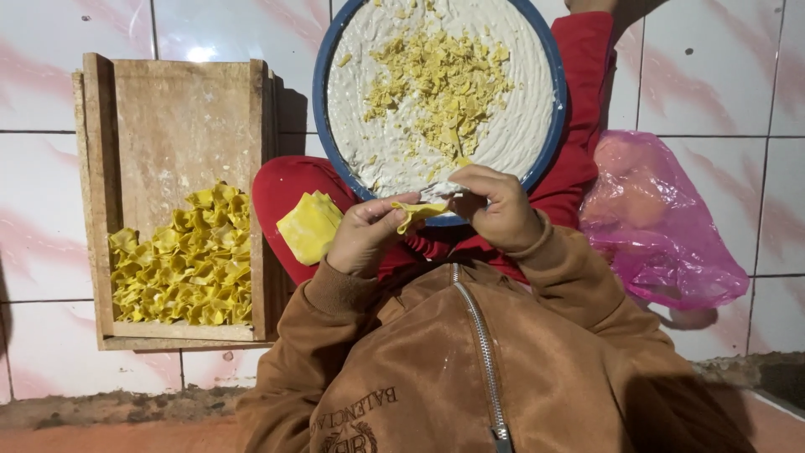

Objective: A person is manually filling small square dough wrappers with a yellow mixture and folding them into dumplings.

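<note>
Item one: my left hand [366, 232], fingers curled in narrow, pinching one end of a yellow wrapper [419, 212]. The wrapper lies across the fingertips, sticking out toward the other hand.

Item two: my right hand [501, 207], closed in a loose fist with the fingertips bearing down on the other end of the same wrapper. The wrapper thus sits between the two hands, touching both, just at the near rim of the basin.

Item three: a round blue-rimmed basin [319, 109] resting on my red trouser legs [281, 189]. It holds a pale paste spread in ridges, with yellow scraps [440, 84] scattered over the middle. The hands are at its near edge; I cannot tell whether the right hand touches the rim.

Item four: a small stack of flat yellow wrappers [309, 226] on my left thigh, just beside the left hand, apparently not touching it.

Item five: a wooden tray [180, 117] on the white tiled floor [50, 252], well to the left of the left hand. Its near half is packed with folded yellow dumplings [184, 260]; the far half is bare, floury wood.

Item six: a pink plastic bag [658, 222] on the floor to the right, near my right sleeve, contents unclear.

Item seven: brown zip jacket [470, 361], both sleeves reaching to the wrists.
</note>
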